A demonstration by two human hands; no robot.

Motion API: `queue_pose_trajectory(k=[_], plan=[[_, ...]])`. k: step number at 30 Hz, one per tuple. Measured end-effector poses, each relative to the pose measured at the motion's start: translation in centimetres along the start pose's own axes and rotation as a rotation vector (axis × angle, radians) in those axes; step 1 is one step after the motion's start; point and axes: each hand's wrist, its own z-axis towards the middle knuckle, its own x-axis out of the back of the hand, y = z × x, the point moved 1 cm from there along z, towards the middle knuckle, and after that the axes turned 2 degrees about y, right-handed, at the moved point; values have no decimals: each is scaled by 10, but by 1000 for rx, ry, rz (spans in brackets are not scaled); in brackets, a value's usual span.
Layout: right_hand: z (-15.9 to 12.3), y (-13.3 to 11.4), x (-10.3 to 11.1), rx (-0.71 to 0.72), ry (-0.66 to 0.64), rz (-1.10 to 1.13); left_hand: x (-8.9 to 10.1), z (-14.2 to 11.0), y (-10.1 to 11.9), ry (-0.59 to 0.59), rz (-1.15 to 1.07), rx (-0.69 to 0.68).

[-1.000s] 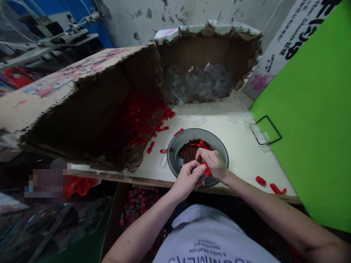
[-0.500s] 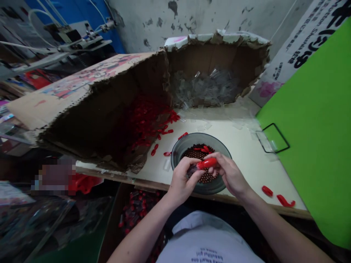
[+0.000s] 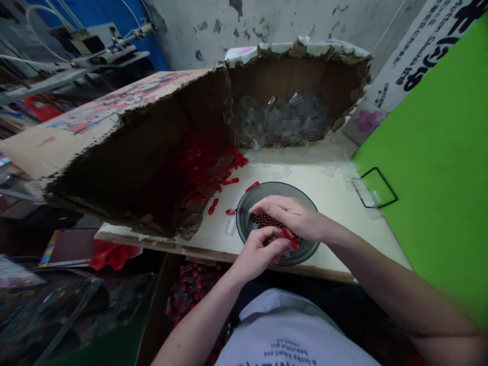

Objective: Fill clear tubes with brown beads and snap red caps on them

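Note:
A grey bowl stands at the front of the white table, with small round brown beads in it. My left hand is closed at the bowl's near side, its thumb and fingers round a red and clear plastic piece. Most of that piece is hidden by the fingers. Over the bowl my right hand reaches to the left, fingers stretched out and slightly bent above the beads. Its thumb and palm are out of sight, and I see nothing held in it.
A cardboard box with many red plastic pieces lies open at the left. Behind, another cut box holds clear plastic pieces. A green board borders the right. Below the table edge sit several red and clear pieces.
My right hand has let go of the red end of the piece and moved over the bowl, reaching leftward. My left hand keeps the piece and has tilted its red end downward.

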Motion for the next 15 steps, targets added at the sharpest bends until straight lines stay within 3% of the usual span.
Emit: queue_pose_trajectory(k=[2,4,8,11,15], plan=[[-2,6,-13,-84,-65,123,2,1,-2,1,-20,8],[-8,14,-24,-207,-99,382,2,2,-5,-10,-39,26],[-19,25,-36,-327,-42,791,-3,2,-10,-45,-107,71],[-24,25,-40,-323,24,826,-6,-4,-7,-55,-103,91],[-29,26,-47,-250,95,698,-5,-12,3,-85,6,96]])
